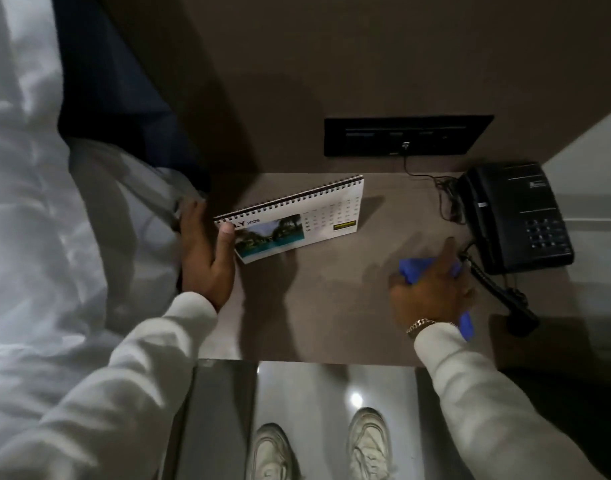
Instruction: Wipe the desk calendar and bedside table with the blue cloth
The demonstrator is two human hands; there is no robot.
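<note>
A spiral-bound desk calendar (pixel 297 216) with a lake photo stands tilted at the left back of the brown bedside table (pixel 332 306). My left hand (pixel 207 251) grips its left end, thumb on the front page. My right hand (pixel 432 292) presses a crumpled blue cloth (pixel 415 270) flat on the table's right side, just left of the phone. A strip of the cloth sticks out by my wrist.
A black telephone (pixel 515 216) with a coiled cord (pixel 494 285) sits at the table's right edge. A black socket panel (pixel 408 135) is on the wall behind. White bedding (pixel 30 202) lies to the left. My shoes (pixel 366 441) stand on glossy floor below.
</note>
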